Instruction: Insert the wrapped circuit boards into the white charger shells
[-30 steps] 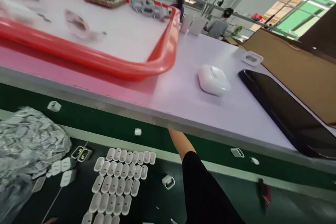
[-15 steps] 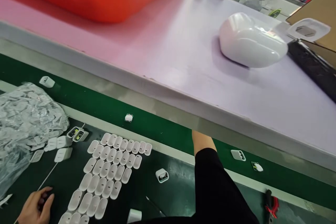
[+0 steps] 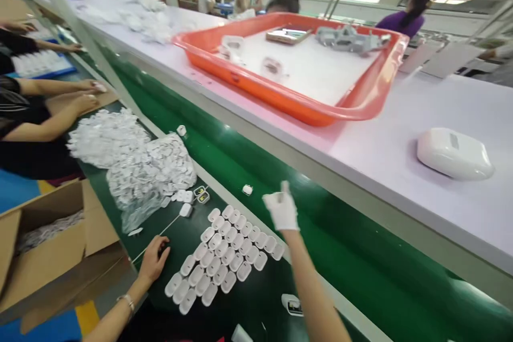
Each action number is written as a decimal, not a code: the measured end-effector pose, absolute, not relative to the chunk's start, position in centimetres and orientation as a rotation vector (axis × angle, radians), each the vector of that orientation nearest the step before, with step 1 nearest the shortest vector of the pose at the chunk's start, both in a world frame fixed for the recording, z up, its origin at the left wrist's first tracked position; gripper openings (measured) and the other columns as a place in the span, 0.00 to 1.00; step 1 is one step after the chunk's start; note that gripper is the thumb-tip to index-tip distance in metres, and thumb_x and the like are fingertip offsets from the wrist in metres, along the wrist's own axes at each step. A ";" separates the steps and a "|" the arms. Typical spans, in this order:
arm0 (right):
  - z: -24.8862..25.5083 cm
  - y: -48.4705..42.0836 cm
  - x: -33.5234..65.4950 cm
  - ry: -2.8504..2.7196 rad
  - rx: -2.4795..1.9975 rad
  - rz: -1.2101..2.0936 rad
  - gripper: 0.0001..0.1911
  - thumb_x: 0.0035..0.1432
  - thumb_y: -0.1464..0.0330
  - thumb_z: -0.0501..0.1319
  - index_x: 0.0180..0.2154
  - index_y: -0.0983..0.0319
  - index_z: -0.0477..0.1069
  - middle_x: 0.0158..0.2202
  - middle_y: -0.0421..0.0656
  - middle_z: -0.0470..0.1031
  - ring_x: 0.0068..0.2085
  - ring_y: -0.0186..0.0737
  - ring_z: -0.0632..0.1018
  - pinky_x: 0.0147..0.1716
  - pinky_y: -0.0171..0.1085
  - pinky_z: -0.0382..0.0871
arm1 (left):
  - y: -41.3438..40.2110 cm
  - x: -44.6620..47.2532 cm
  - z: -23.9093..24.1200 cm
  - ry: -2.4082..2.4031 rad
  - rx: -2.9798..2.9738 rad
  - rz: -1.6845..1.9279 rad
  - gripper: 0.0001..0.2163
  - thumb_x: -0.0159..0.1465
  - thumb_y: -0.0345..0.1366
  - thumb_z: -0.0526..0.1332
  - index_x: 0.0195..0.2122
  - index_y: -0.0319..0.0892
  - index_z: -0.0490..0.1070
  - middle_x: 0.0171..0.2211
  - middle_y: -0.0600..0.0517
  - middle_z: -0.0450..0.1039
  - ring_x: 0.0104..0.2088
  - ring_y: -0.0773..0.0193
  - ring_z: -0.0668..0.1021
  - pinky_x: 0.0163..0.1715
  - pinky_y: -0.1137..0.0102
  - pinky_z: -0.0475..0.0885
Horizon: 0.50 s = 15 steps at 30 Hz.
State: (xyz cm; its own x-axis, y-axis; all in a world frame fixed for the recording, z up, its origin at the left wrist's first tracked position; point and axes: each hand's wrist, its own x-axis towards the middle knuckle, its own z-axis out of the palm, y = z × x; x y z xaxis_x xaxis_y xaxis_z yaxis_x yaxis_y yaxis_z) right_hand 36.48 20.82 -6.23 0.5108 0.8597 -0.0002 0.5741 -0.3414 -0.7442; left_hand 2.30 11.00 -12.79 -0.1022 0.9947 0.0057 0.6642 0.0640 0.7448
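Note:
My left hand [image 3: 154,259] rests on the dark green worktop, bare, fingers loosely bent and thumb apart, holding nothing visible. It lies beside a thin white cable [image 3: 170,225]. My right hand [image 3: 282,211], in a white glove, is over the green belt [image 3: 316,232]. Its fingers look spread and I see nothing in them, though it is slightly blurred. Left of it, a small white part [image 3: 247,189] sits on the belt. Between my hands stand rows of white, open-topped oval housings [image 3: 220,248]. Another white housing [image 3: 292,304] with visible insides lies near my right forearm.
A raised white shelf [image 3: 372,187] runs beyond the belt, bearing an orange tray [image 3: 360,109] and a glossy white casing [image 3: 455,154]. Bags of white parts [image 3: 152,165] lie at left. A cardboard box [image 3: 52,240] stands below, near a co-worker's arms [image 3: 52,123].
The view has swung up and left, bringing the whole tray and co-workers into sight. My right hand, hidden under the shelf before, now shows over the belt. My left hand keeps its place.

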 end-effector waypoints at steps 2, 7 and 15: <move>-5.1 19.7 29.4 -1.345 -1.982 0.607 0.26 0.57 0.63 0.62 0.55 0.64 0.64 0.41 0.45 0.73 0.40 0.40 0.74 0.40 0.41 0.70 | 11.0 2.2 -12.2 1.817 1.620 0.870 0.08 0.56 0.38 0.56 0.34 0.42 0.70 0.28 0.52 0.66 0.28 0.60 0.71 0.32 0.66 0.69; -4.6 16.1 14.6 -1.716 -2.073 0.714 0.31 0.56 0.72 0.57 0.61 0.65 0.57 0.47 0.57 0.71 0.46 0.52 0.72 0.42 0.47 0.67 | 11.2 1.1 -11.7 1.753 1.605 0.969 0.11 0.59 0.34 0.50 0.38 0.40 0.69 0.31 0.49 0.69 0.31 0.59 0.74 0.33 0.66 0.71; -3.8 14.8 11.7 -1.628 -2.169 0.672 0.42 0.52 0.65 0.61 0.65 0.59 0.47 0.65 0.54 0.52 0.61 0.54 0.59 0.52 0.49 0.63 | 11.2 0.5 -11.0 1.601 1.728 0.948 0.19 0.56 0.27 0.50 0.50 0.40 0.61 0.39 0.47 0.65 0.34 0.62 0.71 0.39 0.64 0.71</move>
